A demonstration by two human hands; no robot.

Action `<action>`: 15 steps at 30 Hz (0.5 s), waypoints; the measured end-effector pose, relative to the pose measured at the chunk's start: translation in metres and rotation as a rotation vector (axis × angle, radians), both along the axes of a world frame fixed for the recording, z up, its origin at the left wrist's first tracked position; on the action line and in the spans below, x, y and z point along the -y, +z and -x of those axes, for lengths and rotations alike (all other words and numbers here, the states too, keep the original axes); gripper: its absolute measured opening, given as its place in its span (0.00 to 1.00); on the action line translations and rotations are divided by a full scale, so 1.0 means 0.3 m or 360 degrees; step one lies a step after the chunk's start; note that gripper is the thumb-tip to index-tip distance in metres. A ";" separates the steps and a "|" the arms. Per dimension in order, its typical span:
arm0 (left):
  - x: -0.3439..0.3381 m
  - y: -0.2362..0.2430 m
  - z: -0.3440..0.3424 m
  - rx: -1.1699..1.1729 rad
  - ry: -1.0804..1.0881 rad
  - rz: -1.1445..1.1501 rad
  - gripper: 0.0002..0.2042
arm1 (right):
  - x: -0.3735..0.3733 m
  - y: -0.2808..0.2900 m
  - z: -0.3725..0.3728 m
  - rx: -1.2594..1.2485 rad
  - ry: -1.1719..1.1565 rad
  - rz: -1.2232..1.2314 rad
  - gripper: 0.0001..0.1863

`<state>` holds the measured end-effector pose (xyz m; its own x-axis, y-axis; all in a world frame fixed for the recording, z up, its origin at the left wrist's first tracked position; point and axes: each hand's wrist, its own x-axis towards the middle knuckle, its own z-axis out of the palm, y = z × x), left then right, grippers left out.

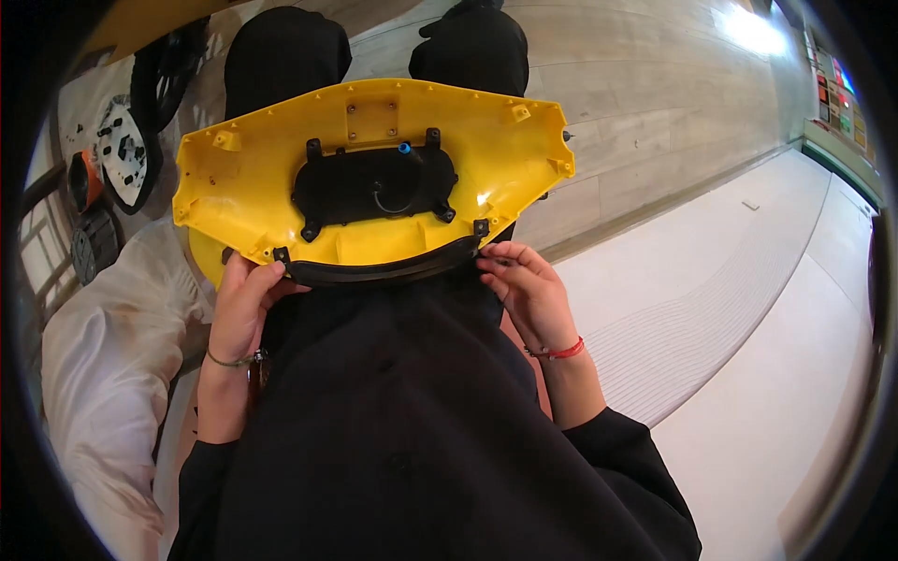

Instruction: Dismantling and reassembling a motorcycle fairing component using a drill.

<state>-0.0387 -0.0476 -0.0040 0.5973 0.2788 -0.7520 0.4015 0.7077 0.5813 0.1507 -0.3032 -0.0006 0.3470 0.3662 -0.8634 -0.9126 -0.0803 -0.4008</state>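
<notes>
- Head view: left one of two side-by-side fisheye cameras, worn on the head.
- Looks down over the wearer's torso, near the left hand and right hand.

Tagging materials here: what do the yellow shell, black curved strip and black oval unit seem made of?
Yellow shell: probably glossy moulded plastic, given its bright highlights and posts. Black curved strip: plastic or rubber, faintly shiny along its edge; the look leaves it open. Black oval unit: likely dull plastic, with corner tabs.

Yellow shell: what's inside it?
The yellow shell holds a black oval housing, with a blue piece at its far edge. The housing's own insides are covered, so they can't be seen.
</notes>
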 end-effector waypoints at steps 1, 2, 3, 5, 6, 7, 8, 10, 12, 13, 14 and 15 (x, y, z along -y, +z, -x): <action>0.003 0.003 -0.004 0.0000 0.0014 -0.0017 0.19 | 0.010 0.001 0.000 0.0004 -0.0004 0.0003 0.10; 0.005 0.006 -0.008 -0.0001 0.0027 -0.0034 0.19 | 0.011 0.005 0.001 0.0002 0.0051 -0.0030 0.10; 0.007 0.011 -0.012 -0.0001 0.0021 -0.0033 0.19 | 0.014 0.007 0.001 -0.0004 0.0106 -0.0066 0.11; 0.007 0.020 -0.018 -0.0094 0.0029 -0.0054 0.19 | 0.024 -0.002 -0.002 -0.0016 0.0101 -0.0114 0.11; 0.007 0.022 -0.019 -0.0094 0.0023 -0.0054 0.19 | 0.017 0.003 -0.004 -0.0006 0.0141 -0.0088 0.11; 0.006 0.023 -0.020 -0.0086 0.0020 -0.0064 0.18 | 0.011 0.008 -0.006 0.0005 0.0182 -0.0061 0.11; 0.006 0.023 -0.021 -0.0078 0.0016 -0.0074 0.18 | 0.009 0.011 -0.008 0.0006 0.0176 -0.0061 0.11; 0.006 0.025 -0.020 -0.0081 0.0007 -0.0083 0.18 | 0.006 0.014 -0.008 0.0068 0.0285 -0.0073 0.11; 0.007 0.025 -0.020 -0.0085 0.0002 -0.0091 0.18 | -0.002 0.020 -0.012 0.0073 0.0313 -0.0055 0.11; 0.007 0.024 -0.020 -0.0091 0.0010 -0.0094 0.18 | -0.006 0.018 -0.012 0.0080 0.0348 -0.0032 0.11; 0.007 0.023 -0.019 -0.0097 0.0019 -0.0097 0.18 | -0.005 0.012 -0.011 0.0075 0.0346 -0.0035 0.11; 0.009 0.027 -0.022 -0.0098 0.0013 -0.0098 0.18 | 0.003 0.014 -0.016 0.0071 0.0388 -0.0046 0.12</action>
